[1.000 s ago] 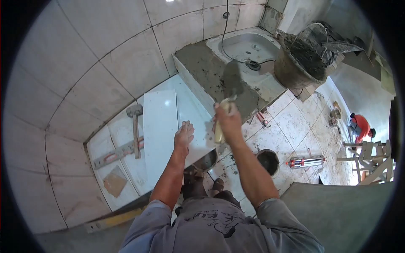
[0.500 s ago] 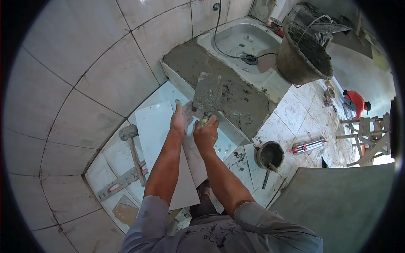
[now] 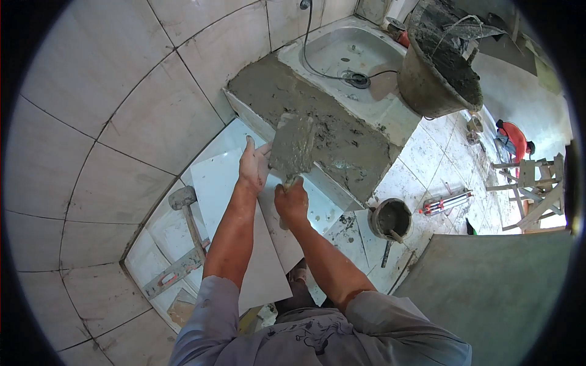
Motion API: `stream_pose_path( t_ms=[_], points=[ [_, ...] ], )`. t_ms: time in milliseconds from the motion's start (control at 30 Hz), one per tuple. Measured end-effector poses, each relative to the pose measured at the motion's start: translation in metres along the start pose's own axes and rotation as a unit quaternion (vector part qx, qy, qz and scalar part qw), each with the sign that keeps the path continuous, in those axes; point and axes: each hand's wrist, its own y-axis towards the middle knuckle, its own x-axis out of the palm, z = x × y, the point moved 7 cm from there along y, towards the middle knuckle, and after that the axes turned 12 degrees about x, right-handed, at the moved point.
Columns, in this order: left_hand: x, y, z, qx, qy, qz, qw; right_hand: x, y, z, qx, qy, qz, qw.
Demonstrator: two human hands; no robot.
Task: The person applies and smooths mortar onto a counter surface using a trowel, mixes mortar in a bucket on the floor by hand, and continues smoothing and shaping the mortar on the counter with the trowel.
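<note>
My right hand (image 3: 292,204) is wrapped round the handle of a trowel (image 3: 293,143). Its wide, mortar-smeared blade is over the front part of a bed of wet grey mortar (image 3: 256,88); whether it touches the mortar I cannot tell. Close to the left edge of the blade, my left hand (image 3: 253,166) is held with palm turned toward the trowel and fingers stretched, holding nothing. Under my forearms lie large white tiles (image 3: 213,177). Beyond the mortar sits a white sink (image 3: 288,56) with a dark hose (image 3: 307,46) lying in it.
A large bucket of mortar (image 3: 421,91) stands beside the sink. Left of me are a mallet (image 3: 183,198) and a spirit level (image 3: 174,271). A small bucket (image 3: 373,221) and a tile cutter (image 3: 448,202) are on the floor at right. Farther off, a person in red (image 3: 517,139) bends near a wooden trestle (image 3: 540,189).
My right hand has drawn the trowel slightly back toward me and to the left. My left hand has shifted a little left and its fingers have changed position beside the blade.
</note>
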Motion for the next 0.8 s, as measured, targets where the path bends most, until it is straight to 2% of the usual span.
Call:
stream_pose_path(
  t_ms=[133,333,500,600,633,667,733,767,800],
  points=[
    [-0.001,-0.002,0.003,-0.006,0.003,0.028,1.0,-0.004,-0.006,0.008,0.004,-0.022,-0.023,0.999],
    [-0.001,-0.002,0.002,-0.021,-0.04,-0.004,0.999,-0.017,-0.031,0.03,-0.032,-0.032,-0.072,0.996],
    [-0.001,-0.004,0.002,-0.015,-0.047,-0.019,0.999,-0.025,-0.064,0.073,-0.065,-0.097,-0.096,0.988],
    [-0.007,-0.005,0.0,-0.019,-0.022,-0.038,0.999,-0.053,-0.092,0.086,-0.102,-0.079,-0.116,0.985],
    [-0.012,-0.005,-0.003,-0.018,-0.029,-0.035,0.999,-0.066,-0.094,0.08,-0.068,-0.142,-0.129,0.979],
    [-0.012,-0.006,-0.007,-0.023,-0.054,-0.056,0.997,-0.079,-0.096,0.067,-0.063,-0.148,-0.131,0.978],
    [-0.01,-0.007,-0.013,-0.021,-0.083,-0.081,0.993,-0.097,-0.088,0.009,-0.112,-0.028,-0.22,0.969],
    [-0.012,-0.009,-0.017,-0.012,-0.063,-0.07,0.995,-0.101,-0.079,-0.009,-0.113,-0.032,-0.219,0.969],
    [-0.013,-0.011,-0.018,-0.003,-0.042,-0.06,0.997,-0.098,-0.073,-0.028,-0.075,0.122,-0.293,0.945]
  ],
)
